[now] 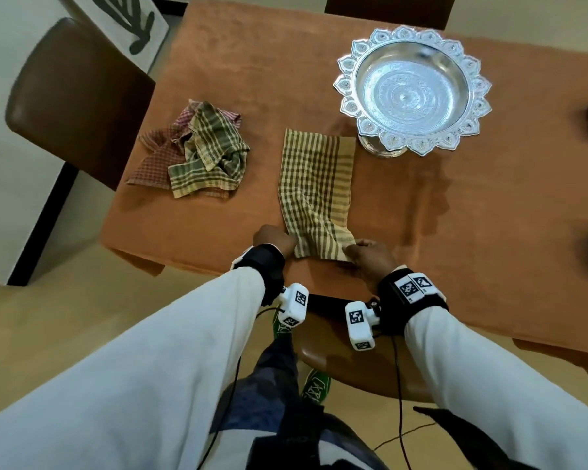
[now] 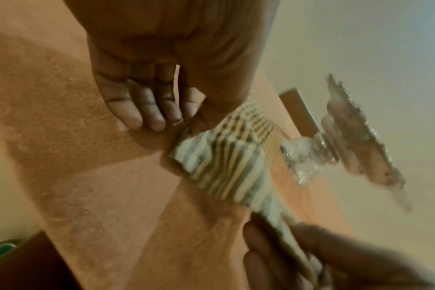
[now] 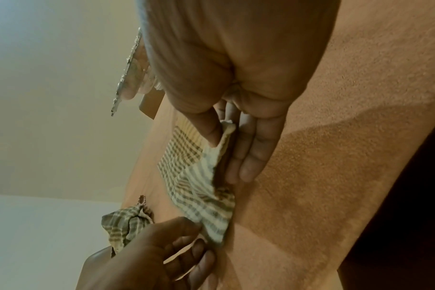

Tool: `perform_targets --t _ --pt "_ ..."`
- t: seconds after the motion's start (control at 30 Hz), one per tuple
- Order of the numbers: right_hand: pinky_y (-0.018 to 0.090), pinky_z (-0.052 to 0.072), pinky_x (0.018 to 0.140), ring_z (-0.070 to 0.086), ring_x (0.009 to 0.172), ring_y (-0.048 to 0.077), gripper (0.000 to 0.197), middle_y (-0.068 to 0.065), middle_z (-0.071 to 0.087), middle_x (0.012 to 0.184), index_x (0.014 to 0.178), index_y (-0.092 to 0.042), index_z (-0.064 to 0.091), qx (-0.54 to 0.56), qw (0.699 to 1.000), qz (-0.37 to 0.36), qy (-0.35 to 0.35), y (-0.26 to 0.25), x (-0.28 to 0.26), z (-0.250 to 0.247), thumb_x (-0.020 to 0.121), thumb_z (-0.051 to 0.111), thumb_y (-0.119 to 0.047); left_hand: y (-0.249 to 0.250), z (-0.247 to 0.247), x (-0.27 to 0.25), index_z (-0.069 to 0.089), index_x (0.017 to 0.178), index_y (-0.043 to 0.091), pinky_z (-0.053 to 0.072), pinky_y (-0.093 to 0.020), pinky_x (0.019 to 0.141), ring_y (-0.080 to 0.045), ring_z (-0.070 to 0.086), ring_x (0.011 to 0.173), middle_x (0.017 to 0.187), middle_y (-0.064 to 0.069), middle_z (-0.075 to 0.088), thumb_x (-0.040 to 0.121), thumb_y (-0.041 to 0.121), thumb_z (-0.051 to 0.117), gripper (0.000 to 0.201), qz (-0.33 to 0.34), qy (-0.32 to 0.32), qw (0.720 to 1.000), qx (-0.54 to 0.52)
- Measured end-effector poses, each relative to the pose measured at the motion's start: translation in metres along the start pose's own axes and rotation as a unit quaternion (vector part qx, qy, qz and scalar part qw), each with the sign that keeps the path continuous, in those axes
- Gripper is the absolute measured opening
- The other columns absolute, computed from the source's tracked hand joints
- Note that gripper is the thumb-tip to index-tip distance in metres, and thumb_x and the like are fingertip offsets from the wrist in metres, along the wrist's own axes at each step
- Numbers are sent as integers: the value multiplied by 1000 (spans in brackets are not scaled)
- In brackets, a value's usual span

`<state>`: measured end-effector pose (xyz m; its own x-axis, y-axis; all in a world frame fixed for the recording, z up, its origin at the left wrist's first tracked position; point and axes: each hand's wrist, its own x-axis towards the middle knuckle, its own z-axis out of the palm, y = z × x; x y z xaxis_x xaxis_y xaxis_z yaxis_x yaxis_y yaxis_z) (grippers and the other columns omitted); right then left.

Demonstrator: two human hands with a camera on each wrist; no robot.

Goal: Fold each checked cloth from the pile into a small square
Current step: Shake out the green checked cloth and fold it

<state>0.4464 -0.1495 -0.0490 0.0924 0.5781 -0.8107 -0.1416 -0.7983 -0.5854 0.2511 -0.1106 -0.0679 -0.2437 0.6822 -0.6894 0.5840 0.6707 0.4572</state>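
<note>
Fabric of the checked cloth [image 1: 314, 184] looks light and limp, so left hand [image 1: 275, 239] and right hand [image 1: 370, 256] each pinch a near corner.

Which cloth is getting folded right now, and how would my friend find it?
Find the big shiny silver bowl on the orange table. Just in front of it lies a long green-and-cream checked cloth, spread flat. Unlike the crumpled pile to its left, both hands, left hand and right hand, pinch its near corners.
</note>
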Motion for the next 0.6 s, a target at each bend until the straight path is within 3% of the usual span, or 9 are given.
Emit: perform_targets --t 0.1,0.17,0.2,0.27,0.33,0.4,0.47,0.53,0.6 --pt "44 60 72 67 94 35 7 19 68 103 98 -4 60 21 1000 -5 -3 3 0 -3 91 61 -2 -7 -17 -5 56 68 8 40 -29 57 -28 56 66 67 -8 58 76 39 64 33 17 9 994 -110" --pt "41 60 67 69 89 35 12 18 69 100 101 -3 58 17 1000 10 -6 7 0 -8 90 62 -2 -18 -26 -8 54 62 9 51 -32 55 -32 64 64 64 -10 60 74 29 68 27 23 13 990 -138" --pt "41 60 67 70 79 32 13 18 68 93 100 -3 58 1 1000 23 -7 10 -1 -9 88 63 -1 -26 -28 -10 54 61 9 59 -38 58 -36 68 66 64 -13 60 75 21 69 23 10 5 990 -142" --pt "45 59 73 63 52 21 7 13 63 66 90 2 59 -57 997 57 -16 17 -2 -12 85 61 6 -41 -30 -10 54 64 10 61 -49 64 -42 70 76 73 -16 63 75 9 68 17 -11 -12 991 -131" --pt "50 56 77 58 43 19 4 9 58 51 82 5 61 -98 992 72 -25 25 -6 -12 83 62 8 -53 -31 -18 59 73 11 61 -41 67 -38 68 85 93 -15 66 80 1 63 14 -8 -17 992 -125" --pt "48 52 67 55 47 25 13 12 56 54 75 -1 58 -132 991 24 -25 25 -7 -11 81 64 8 -58 -28 -23 71 83 13 58 -32 71 -27 66 93 112 -12 67 89 -7 53 27 41 -50 991 -116" --pt "39 49 56 51 50 22 16 11 55 60 83 -8 53 -141 989 -43 -26 22 -10 -10 84 64 4 -59 -30 -35 75 100 11 53 -30 78 -21 61 104 125 -8 64 91 -11 43 39 104 -103 986 -79" --pt "38 53 59 57 63 25 11 13 59 76 93 -8 58 -110 990 -74 -56 22 -14 -16 92 56 2 -61 -33 -41 71 113 10 49 -25 74 -25 59 114 136 -9 57 87 -15 39 48 155 -123 980 -26" --pt "39 56 69 63 80 28 28 14 65 92 99 -7 65 -94 988 -67 -103 24 -16 -24 93 44 11 -66 -32 -42 70 113 15 46 -20 64 -26 63 107 136 -8 58 83 -16 43 51 180 -98 979 7"
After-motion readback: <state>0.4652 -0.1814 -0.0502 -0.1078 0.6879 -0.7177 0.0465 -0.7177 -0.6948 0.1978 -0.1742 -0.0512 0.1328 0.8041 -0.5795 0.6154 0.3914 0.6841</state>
